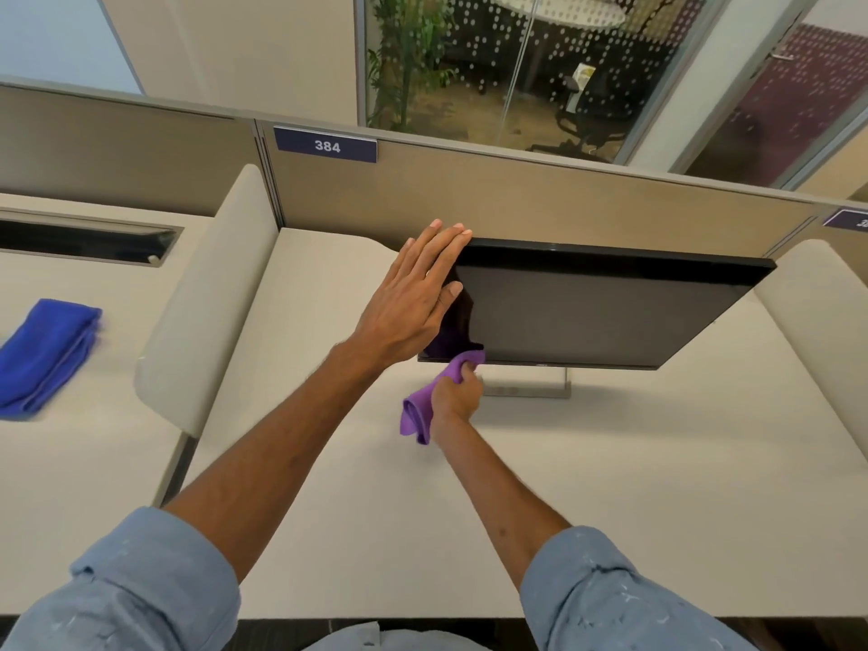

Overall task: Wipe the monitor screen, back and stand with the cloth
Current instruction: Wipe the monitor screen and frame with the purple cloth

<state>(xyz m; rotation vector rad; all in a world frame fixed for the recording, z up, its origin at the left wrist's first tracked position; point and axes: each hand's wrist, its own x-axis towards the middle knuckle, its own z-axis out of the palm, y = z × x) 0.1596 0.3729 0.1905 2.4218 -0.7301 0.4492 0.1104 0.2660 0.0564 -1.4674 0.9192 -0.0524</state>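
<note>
At monitor (587, 312) lower edge, right hand (458, 397) grips cloth (415, 415) (left hand (408, 303) on corner)

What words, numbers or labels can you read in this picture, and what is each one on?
"384": white digits on the dark blue sign on the desk partition.
Second dark sign at the right edge: cut off by the frame, unreadable.
Small mark on the lower bezel of the monitor: too small to read.
No text shows on the purple cloth or the blue cloth.
</note>
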